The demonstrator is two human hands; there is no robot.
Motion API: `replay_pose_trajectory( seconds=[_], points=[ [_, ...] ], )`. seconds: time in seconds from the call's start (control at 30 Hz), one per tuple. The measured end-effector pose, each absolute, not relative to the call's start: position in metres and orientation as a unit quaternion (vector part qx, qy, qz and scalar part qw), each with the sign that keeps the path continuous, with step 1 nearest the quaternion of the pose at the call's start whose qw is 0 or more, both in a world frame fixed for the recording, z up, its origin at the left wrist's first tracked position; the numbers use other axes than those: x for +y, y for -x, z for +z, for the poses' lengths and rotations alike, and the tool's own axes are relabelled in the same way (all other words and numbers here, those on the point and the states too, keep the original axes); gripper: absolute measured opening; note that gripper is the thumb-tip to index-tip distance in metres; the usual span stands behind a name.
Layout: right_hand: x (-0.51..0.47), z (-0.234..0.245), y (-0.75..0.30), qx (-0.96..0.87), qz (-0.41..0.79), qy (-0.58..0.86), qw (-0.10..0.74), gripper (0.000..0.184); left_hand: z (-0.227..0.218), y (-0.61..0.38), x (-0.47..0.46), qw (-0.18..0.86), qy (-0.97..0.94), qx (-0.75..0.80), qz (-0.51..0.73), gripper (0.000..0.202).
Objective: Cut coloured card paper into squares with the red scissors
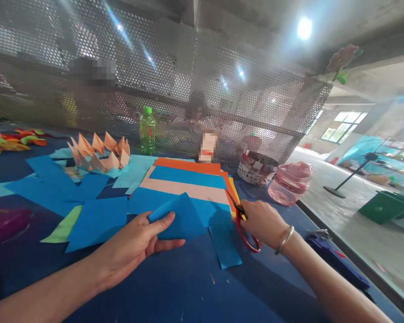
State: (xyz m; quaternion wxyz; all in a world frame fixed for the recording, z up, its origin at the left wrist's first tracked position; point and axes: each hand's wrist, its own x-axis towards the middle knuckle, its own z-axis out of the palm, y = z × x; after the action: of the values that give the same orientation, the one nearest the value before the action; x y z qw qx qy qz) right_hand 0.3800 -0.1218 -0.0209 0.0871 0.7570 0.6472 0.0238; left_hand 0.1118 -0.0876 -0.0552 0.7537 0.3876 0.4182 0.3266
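My left hand (151, 237) pinches a folded piece of blue paper (183, 220) between thumb and fingers, above the near part of the table. In my right hand (262, 222) is a pair of scissors with red handles (248, 242); the dark blades point up and left over the paper stack. A narrow blue paper strip (225, 246) lies between the two hands. Just beyond them sits a stack of orange, blue and pale pink sheets (188, 190). More blue paper (97, 220) and a light green scrap (62, 229) lie left of my left hand.
Behind the loose paper stand a ring of peach folded-paper points (99, 152) and a green bottle (147, 130). At right are a woven basket (257, 168), a pink jar (289, 184) and a dark blue stapler-like tool (336, 258). A perforated metal panel (175, 85) rises behind.
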Motion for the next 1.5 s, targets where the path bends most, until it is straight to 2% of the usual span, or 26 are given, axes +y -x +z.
replay_pose_trajectory(
  seconds=[0.1,0.2,0.27,0.37,0.43,0.5,0.57,0.67,0.73,0.77,0.9,1.07,1.13,1.3,1.43,1.5],
  points=[
    [-0.124,-0.016,-0.399,0.657,0.007,-0.744,0.123,0.019,-0.052,-0.111,-0.088,0.735,-0.371,0.470,0.318,0.065],
    [-0.126,-0.011,-0.407,0.675,-0.002,-0.728,0.121,0.028,-0.047,-0.112,-0.090,0.719,-0.366,0.511,0.297,0.089],
    [-0.127,-0.010,-0.401,0.699,-0.004,-0.713,0.051,0.027,-0.046,-0.113,-0.092,0.728,-0.382,0.497,0.279,0.087],
    [-0.129,-0.019,-0.378,0.744,-0.024,-0.656,-0.123,0.020,-0.048,-0.115,-0.094,0.750,-0.432,0.430,0.256,0.067],
    [-0.132,-0.029,-0.362,0.775,-0.061,-0.605,-0.169,0.020,-0.048,-0.115,-0.093,0.731,-0.476,0.426,0.241,0.063],
    [-0.134,-0.040,-0.351,0.796,-0.082,-0.579,-0.158,0.017,-0.045,-0.111,-0.088,0.650,-0.541,0.480,0.233,0.069],
    [-0.135,-0.046,-0.348,0.806,-0.093,-0.573,-0.118,0.024,-0.037,-0.101,-0.077,0.510,-0.625,0.546,0.226,0.071],
    [-0.133,-0.048,-0.351,0.804,-0.105,-0.582,-0.064,0.045,-0.017,-0.077,-0.055,0.288,-0.738,0.578,0.196,0.054],
    [-0.131,-0.047,-0.355,0.801,-0.114,-0.586,-0.051,0.049,-0.002,-0.059,-0.041,0.118,-0.771,0.604,0.163,0.046],
    [-0.131,-0.046,-0.356,0.800,-0.118,-0.587,-0.052,0.050,0.004,-0.051,-0.035,0.085,-0.764,0.621,0.151,0.045],
    [-0.130,-0.044,-0.358,0.796,-0.127,-0.589,-0.056,0.046,0.014,-0.030,-0.020,0.057,-0.765,0.638,0.069,0.035],
    [-0.130,-0.045,-0.360,0.793,-0.132,-0.592,-0.054,0.035,0.002,-0.025,-0.018,0.026,-0.742,0.669,-0.032,0.046],
    [-0.130,-0.044,-0.361,0.793,-0.133,-0.592,-0.053,0.033,-0.002,-0.023,-0.020,0.010,-0.728,0.683,-0.055,0.042],
    [-0.129,-0.042,-0.364,0.797,-0.148,-0.584,-0.040,0.033,-0.007,-0.019,-0.022,-0.019,-0.745,0.665,-0.037,0.038],
    [-0.127,-0.040,-0.368,0.796,-0.161,-0.582,-0.043,0.032,-0.011,-0.026,-0.023,0.012,-0.792,0.611,0.007,0.030],
    [-0.127,-0.039,-0.368,0.797,-0.158,-0.581,-0.054,0.024,-0.014,-0.037,-0.028,0.036,-0.823,0.566,0.039,0.026]
  ],
)
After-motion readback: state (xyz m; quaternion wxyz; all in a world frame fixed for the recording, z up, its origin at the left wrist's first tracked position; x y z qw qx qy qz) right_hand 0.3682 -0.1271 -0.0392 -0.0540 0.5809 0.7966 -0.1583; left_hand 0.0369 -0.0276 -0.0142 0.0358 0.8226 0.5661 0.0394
